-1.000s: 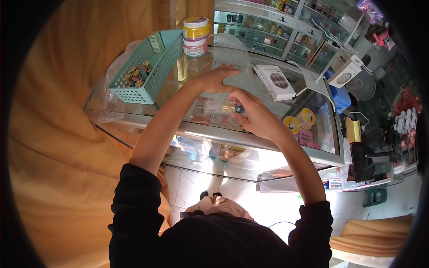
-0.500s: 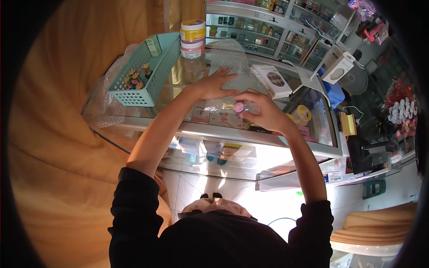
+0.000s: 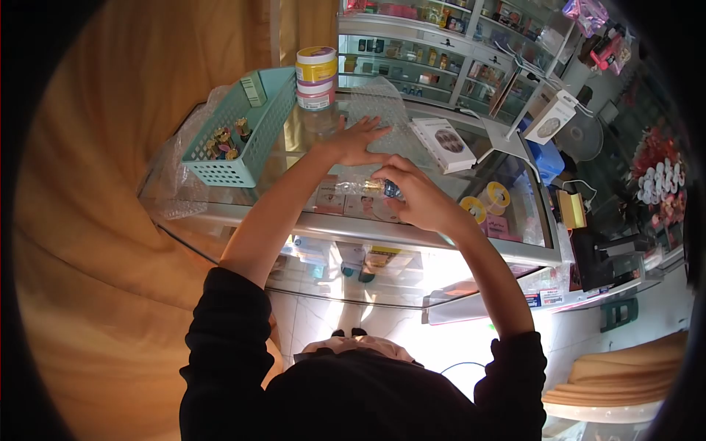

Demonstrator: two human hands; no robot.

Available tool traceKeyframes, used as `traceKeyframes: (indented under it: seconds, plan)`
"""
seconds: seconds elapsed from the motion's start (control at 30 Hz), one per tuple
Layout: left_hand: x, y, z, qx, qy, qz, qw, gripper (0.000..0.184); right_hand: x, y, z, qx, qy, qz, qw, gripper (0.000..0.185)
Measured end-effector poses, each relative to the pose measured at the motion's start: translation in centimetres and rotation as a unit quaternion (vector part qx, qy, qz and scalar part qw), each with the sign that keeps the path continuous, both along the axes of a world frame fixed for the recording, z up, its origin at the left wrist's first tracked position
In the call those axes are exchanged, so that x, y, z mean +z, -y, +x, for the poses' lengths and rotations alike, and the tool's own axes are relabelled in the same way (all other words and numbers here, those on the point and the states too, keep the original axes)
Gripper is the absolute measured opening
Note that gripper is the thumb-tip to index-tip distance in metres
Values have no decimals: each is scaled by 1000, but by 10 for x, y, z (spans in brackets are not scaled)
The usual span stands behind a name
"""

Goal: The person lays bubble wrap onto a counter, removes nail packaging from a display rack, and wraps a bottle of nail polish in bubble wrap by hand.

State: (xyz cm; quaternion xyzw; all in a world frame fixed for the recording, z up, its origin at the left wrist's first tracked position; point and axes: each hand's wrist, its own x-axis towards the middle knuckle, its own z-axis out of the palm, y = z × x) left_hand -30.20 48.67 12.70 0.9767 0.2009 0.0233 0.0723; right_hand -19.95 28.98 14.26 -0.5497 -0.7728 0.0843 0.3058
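My left hand lies flat with fingers spread on a sheet of bubble wrap over the glass counter. Close by on the right, my right hand is curled around a small dark-blue bottle. A gold part points left from it, with clear plastic around it. The bottle's far side is hidden by my fingers. To the left stands a mint-green basket with several small gold-topped bottles and a pale green box in it.
Behind the basket, a yellow jar stands on a pink jar. A white box lies right of the bubble wrap, near a white stand. More bubble wrap hangs at the counter's left end. An orange curtain borders the left.
A dark-blue surface shows in my right hand where a round pink one showed before. The right hand has turned and closed further over it. My left hand stays spread on the bubble wrap.
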Motion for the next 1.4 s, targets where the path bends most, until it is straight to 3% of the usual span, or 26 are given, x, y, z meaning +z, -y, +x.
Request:
traceKeyframes:
  seconds: [0.17, 0.37, 0.47, 0.57, 0.63, 0.77, 0.83, 0.97, 1.1, 1.33, 1.4]
  plan:
    - [11, -6, 6, 5, -21, 4, 1000, 94, 7, 3, 0, 49, -20, -68, 996, 36]
    - [3, 15, -3, -13, 93, 31, 995, 75, 6, 13, -2, 26, -39, -61, 997, 38]
    - [5, 28, -14, -37, 111, -36, 992, 59, 8, 13, -2, 28, -46, -76, 996, 42]
    - [2, 30, -23, -74, 204, -77, 973, 42, 6, 9, 2, 39, -72, -69, 994, 45]
    - [18, 41, -34, -89, 238, -175, 951, 32, 6, 7, 4, 42, -91, -53, 994, 48]
    - [31, 70, -52, -25, 180, -285, 941, 29, 5, 4, 8, 40, -132, -61, 989, 55]
    - [23, 73, -55, -51, 230, -343, 909, 31, 3, 5, 11, 54, -140, -68, 986, 56]
    - [20, 69, -56, -118, 241, -291, 918, 35, 1, 2, 21, 69, -214, -128, 966, 52]
    - [19, 59, -51, -122, 169, -341, 917, 36, 12, 9, 27, 23, -213, -169, 962, 47]
    - [28, 52, -44, -92, 61, -393, 913, 29, 4, 7, 52, 18, -321, -156, 934, 36]
    - [29, 51, -42, -96, 52, -390, 914, 28, 8, 11, 50, -45, -326, -128, 936, 29]
